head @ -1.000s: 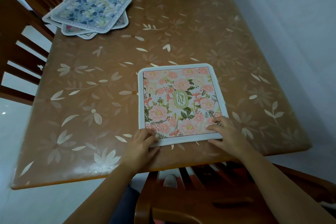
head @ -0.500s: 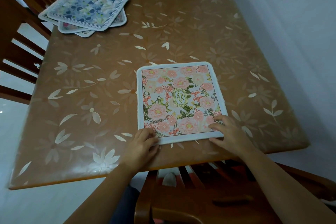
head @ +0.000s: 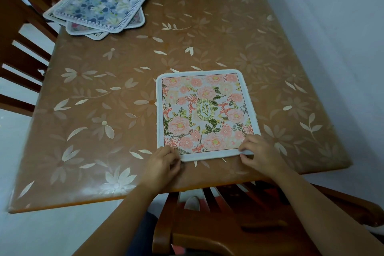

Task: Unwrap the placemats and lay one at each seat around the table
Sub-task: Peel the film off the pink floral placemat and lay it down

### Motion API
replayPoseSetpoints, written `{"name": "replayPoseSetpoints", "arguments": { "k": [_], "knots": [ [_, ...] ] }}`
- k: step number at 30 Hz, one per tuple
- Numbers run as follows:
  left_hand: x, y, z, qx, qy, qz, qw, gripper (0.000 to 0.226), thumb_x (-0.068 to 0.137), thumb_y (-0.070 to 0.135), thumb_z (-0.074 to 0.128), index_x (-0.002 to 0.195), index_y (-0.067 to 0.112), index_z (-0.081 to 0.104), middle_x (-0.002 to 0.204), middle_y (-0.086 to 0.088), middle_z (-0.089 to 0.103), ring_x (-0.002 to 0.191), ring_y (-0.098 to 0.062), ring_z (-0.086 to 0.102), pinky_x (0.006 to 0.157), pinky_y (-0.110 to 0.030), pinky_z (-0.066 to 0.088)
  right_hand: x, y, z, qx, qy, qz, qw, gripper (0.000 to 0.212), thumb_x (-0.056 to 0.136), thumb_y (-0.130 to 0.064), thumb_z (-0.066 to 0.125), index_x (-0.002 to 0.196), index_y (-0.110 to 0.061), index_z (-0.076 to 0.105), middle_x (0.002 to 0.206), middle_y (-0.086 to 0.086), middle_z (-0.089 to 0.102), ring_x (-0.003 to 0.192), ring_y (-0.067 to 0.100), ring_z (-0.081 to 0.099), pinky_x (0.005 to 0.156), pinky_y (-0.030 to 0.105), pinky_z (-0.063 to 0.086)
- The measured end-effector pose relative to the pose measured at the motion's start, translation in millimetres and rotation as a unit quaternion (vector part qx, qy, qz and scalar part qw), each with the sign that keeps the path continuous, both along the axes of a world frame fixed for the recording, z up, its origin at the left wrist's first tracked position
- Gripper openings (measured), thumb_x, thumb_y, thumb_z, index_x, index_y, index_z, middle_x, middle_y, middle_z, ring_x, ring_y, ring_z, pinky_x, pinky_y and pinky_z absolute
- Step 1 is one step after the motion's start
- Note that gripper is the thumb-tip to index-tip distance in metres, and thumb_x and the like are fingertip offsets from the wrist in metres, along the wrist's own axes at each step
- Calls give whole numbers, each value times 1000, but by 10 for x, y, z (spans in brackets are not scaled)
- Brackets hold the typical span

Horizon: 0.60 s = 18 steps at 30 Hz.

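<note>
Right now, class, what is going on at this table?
A person is setting out placemats. Both hands, the left hand and the right hand, grip the near corners of a pink floral placemat that lies flat on the table, in front of a wooden chair. A loose stack of placemats, blue floral on top, waits at the far left corner beside another chair.

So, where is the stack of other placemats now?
In the head view, the stack lies at the table's far left corner, beside a chair.
</note>
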<state>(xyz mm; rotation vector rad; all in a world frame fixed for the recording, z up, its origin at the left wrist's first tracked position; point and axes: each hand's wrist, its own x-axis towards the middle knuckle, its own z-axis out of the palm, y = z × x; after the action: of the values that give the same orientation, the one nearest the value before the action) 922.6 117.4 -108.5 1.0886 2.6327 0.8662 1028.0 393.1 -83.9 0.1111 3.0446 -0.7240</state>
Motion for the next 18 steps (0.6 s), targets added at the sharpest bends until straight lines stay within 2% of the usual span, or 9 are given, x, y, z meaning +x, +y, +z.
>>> {"name": "replayPoseSetpoints", "arguments": {
  "k": [4, 10, 14, 18],
  "knots": [
    [1, 41, 15, 3, -3, 0, 1000, 12, 66, -9, 72, 67, -4, 61, 70, -20, 59, 66, -33, 59, 60, -36, 39, -29, -8, -10, -11, -23, -16, 1000, 9, 68, 1, 70, 72, -4, 64, 76, 11, 63, 76, 29, 57, 62, 40, 48],
    [0, 50, 37, 24, -3, -11, 1000, 11, 66, -10, 70, 67, -4, 61, 68, -22, 58, 63, -34, 58, 54, -44, 52, -14, 1, -3, -33, -51, -31, 998, 7, 69, 1, 67, 72, -4, 63, 77, 9, 62, 77, 25, 56, 64, 38, 47],
    [32, 28, 14, 23, 5, -6, 1000, 4, 68, 0, 62, 66, -2, 61, 67, -19, 59, 63, -32, 58, 54, -40, 51, 0, 0, 1, -39, -73, -30, 996, 7, 70, -2, 66, 72, -7, 62, 76, 2, 58, 78, 20, 54, 66, 34, 46],
    [43, -9, -25, 10, 18, -7, 1000, 9, 71, 7, 61, 69, -1, 64, 71, -18, 61, 71, -26, 54, 61, -38, 43, 14, -2, -28, -27, -79, -15, 996, 8, 72, -4, 66, 74, -8, 60, 79, 0, 56, 81, 19, 51, 67, 31, 42]
  ]
}}
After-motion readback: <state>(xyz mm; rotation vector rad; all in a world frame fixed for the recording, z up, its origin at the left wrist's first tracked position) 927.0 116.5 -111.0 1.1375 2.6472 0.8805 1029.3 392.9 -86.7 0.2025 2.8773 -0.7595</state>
